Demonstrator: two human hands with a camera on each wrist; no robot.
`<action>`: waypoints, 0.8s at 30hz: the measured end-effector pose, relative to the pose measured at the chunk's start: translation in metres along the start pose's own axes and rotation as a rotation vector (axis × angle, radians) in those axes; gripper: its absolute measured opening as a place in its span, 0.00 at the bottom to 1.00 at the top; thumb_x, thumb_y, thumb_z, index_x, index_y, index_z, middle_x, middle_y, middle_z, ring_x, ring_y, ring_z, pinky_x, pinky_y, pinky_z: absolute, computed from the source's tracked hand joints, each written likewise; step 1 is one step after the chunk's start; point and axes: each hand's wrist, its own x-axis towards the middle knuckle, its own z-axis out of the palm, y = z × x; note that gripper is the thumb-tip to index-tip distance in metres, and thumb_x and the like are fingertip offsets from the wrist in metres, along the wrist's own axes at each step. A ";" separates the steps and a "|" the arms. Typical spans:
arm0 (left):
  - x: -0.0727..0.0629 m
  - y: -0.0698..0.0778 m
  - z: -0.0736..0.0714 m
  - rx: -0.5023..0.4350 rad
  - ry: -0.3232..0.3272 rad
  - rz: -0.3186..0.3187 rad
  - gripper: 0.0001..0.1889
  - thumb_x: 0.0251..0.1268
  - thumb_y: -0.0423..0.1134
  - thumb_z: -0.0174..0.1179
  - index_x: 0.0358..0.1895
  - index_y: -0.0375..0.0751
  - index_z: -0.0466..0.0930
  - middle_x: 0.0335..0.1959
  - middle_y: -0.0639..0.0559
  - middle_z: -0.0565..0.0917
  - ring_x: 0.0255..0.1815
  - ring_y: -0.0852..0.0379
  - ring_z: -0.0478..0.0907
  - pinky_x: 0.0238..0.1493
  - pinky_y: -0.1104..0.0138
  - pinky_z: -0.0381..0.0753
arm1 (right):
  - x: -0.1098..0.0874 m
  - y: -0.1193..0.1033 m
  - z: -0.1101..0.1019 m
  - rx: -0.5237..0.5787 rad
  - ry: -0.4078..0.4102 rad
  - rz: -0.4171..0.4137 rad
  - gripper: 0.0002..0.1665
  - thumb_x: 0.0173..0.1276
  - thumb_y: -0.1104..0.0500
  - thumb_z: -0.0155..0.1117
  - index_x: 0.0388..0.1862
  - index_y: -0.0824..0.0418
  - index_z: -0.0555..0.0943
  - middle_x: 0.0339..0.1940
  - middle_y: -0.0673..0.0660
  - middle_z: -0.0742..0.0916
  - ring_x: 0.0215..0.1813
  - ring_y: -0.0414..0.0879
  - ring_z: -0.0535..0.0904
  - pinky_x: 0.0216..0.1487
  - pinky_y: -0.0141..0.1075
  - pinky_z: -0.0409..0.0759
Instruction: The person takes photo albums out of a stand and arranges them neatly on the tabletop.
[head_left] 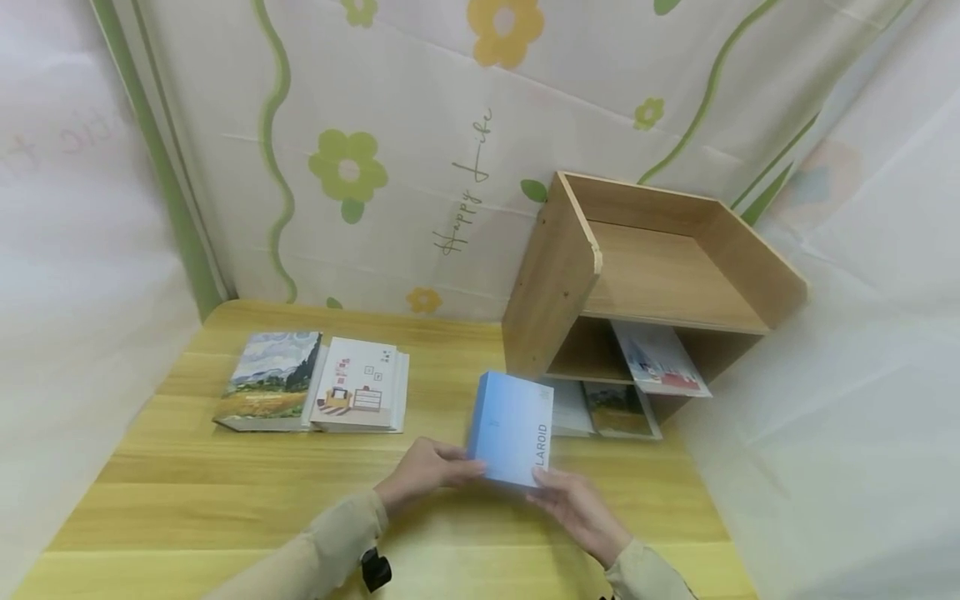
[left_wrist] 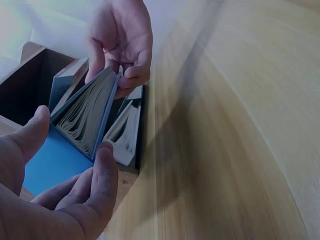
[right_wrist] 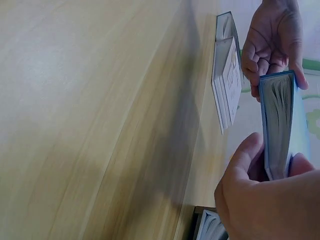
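Nearest, two pale sleeves [head_left: 322, 537] reach in from six o'clock over a wood-grain table [head_left: 150, 500], with a black device [head_left: 375, 571] strapped at the left wrist. Clock directions run from the held album, with twelve straight ahead.

The person's left hand [head_left: 429, 472], at eight o'clock, pinches the near left corner of a blue photo album [head_left: 517, 429] lettered "LAROID". The right hand [head_left: 576, 504], between four and five o'clock, pinches the near right corner, thumb on the cover. The album is raised off the table, cover toward the wearer; gripping both corners probably steadies its thick block of leaves, whose rippled edges show in the wrist views.

Toward ten o'clock, a landscape-painting album [head_left: 273, 379] lies flat beside an armchair-print album [head_left: 356, 383]. The latter rests on a pale volume [head_left: 402, 392], mostly hidden. Face-up placing seems to suit easy viewing of the covers.

Between one and two o'clock stands a wooden shelf unit [head_left: 543, 292]. Its lower compartment holds a white book [head_left: 572, 408] and, to the right, a dark painting-covered book [head_left: 617, 407]. In the compartment above, a white picture-covered book [head_left: 660, 354] juts past the shelf edge, perhaps easy to grasp there.

Farthest, at twelve o'clock, hangs a flowered curtain [head_left: 420, 83] reading "Happy Life".
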 end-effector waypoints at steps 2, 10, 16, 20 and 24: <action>0.000 -0.001 -0.003 0.009 0.003 0.000 0.28 0.52 0.49 0.75 0.48 0.27 0.83 0.40 0.40 0.87 0.43 0.40 0.84 0.47 0.50 0.83 | 0.001 0.001 0.002 -0.026 0.004 -0.005 0.13 0.71 0.64 0.60 0.53 0.65 0.82 0.52 0.60 0.85 0.54 0.51 0.80 0.68 0.55 0.65; 0.001 -0.003 -0.010 0.048 0.023 -0.005 0.33 0.50 0.49 0.76 0.51 0.23 0.80 0.38 0.40 0.87 0.40 0.40 0.85 0.46 0.50 0.84 | 0.008 0.004 0.004 -0.109 0.024 -0.026 0.12 0.70 0.64 0.62 0.51 0.65 0.84 0.48 0.59 0.86 0.50 0.49 0.81 0.62 0.50 0.73; 0.000 -0.007 -0.017 0.097 0.053 -0.002 0.35 0.49 0.50 0.77 0.52 0.23 0.80 0.41 0.38 0.87 0.40 0.47 0.85 0.45 0.54 0.84 | 0.014 0.004 0.006 -0.191 0.042 -0.026 0.17 0.68 0.62 0.65 0.54 0.67 0.82 0.49 0.61 0.86 0.47 0.49 0.81 0.53 0.42 0.79; -0.002 -0.009 -0.022 0.110 0.070 0.001 0.34 0.49 0.50 0.77 0.51 0.25 0.81 0.42 0.38 0.86 0.41 0.48 0.85 0.46 0.53 0.84 | 0.018 0.004 0.011 -0.262 0.067 -0.038 0.20 0.66 0.61 0.68 0.54 0.70 0.82 0.49 0.63 0.86 0.46 0.50 0.81 0.49 0.41 0.80; -0.004 -0.010 -0.026 0.122 0.093 -0.008 0.33 0.47 0.51 0.78 0.51 0.27 0.82 0.43 0.39 0.86 0.45 0.46 0.83 0.48 0.51 0.82 | 0.023 0.007 0.015 -0.296 0.096 -0.050 0.20 0.64 0.62 0.70 0.52 0.70 0.82 0.47 0.63 0.86 0.45 0.51 0.82 0.49 0.43 0.82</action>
